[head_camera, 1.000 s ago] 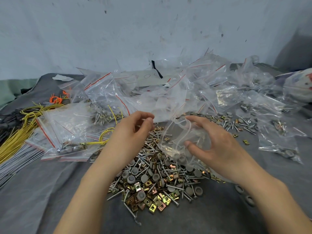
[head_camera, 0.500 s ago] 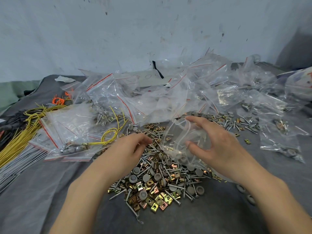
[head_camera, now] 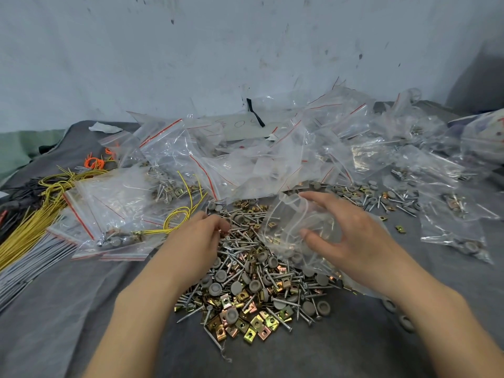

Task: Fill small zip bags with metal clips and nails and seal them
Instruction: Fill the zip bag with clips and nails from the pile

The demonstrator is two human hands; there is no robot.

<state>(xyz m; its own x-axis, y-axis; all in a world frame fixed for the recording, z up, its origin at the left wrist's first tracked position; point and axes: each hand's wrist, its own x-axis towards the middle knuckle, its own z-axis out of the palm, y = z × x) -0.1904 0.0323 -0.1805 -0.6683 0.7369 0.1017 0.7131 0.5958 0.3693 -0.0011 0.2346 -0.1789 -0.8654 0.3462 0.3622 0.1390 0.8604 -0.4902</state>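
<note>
A heap of silver nails, brass-coloured metal clips and grey round caps [head_camera: 253,285] lies on the grey cloth in front of me. My right hand [head_camera: 351,238] holds a small clear zip bag [head_camera: 289,227] above the right side of the heap, thumb and fingers curled round it with its mouth facing left. My left hand [head_camera: 199,236] reaches down into the top of the heap, fingertips curled among the nails and clips. Whether those fingertips have anything pinched between them is hidden.
Many clear zip bags with red strips [head_camera: 245,159] are piled behind the heap, some filled [head_camera: 114,214]. Yellow wire bundles [head_camera: 35,214] and grey rods [head_camera: 27,266] lie at the left. Loose nails and caps [head_camera: 381,197] are scattered to the right. A wall stands behind.
My left hand has dropped from the bag's mouth down and to the left, into the heap. My right hand keeps the bag in nearly the same place.
</note>
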